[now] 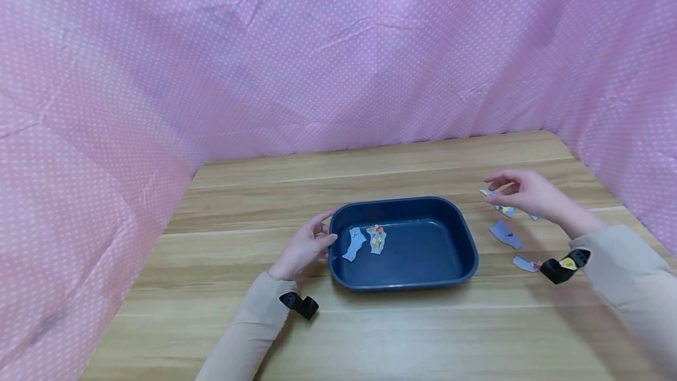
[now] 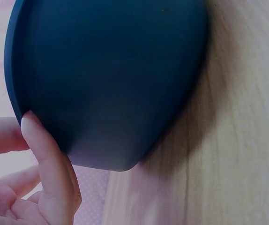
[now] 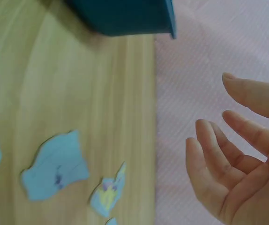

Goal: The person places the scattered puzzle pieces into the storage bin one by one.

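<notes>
The worktop (image 1: 402, 334) bore one tray (image 1: 423, 254), two paper scraps (image 1: 377, 240) inside; left hand (image 1: 302, 246) pinched its rim; right hand (image 1: 535, 194) arched beside at least five more scraps (image 1: 505, 234), its hold unclear.

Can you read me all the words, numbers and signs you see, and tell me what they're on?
There are none I can read.
Blue tray: no writing shows.
Printed pieces: their little marks are too small or blurred to read.

Creased pink dotted cloth (image 1: 317, 75) behind wood-grain table (image 1: 238, 204).
</notes>
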Demonstrator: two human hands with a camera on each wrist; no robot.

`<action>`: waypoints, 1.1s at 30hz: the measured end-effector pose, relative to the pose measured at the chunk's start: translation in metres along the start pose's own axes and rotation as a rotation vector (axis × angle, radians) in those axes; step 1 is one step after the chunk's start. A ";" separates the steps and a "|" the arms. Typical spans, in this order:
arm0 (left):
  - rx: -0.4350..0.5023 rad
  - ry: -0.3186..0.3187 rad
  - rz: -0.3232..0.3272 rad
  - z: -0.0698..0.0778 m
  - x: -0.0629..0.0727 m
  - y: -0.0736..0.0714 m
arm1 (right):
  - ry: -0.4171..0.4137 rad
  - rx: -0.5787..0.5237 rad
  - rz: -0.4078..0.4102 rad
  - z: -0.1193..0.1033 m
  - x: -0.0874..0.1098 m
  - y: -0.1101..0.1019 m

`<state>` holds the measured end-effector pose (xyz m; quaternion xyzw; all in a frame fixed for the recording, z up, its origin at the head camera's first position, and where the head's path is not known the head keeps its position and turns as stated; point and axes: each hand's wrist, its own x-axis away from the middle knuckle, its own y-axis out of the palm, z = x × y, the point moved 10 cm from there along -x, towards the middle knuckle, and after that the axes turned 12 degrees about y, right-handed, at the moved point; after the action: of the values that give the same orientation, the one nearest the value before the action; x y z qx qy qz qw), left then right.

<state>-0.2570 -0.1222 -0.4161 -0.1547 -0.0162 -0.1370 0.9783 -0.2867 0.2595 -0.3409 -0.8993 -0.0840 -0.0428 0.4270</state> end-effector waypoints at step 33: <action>0.026 -0.005 -0.008 -0.002 -0.001 -0.002 | 0.160 0.210 -0.068 0.067 0.011 0.033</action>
<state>-0.2586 -0.1247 -0.4172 -0.1424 -0.0211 -0.1404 0.9796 -0.2697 0.2922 -0.4061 -0.8400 -0.0843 -0.1198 0.5224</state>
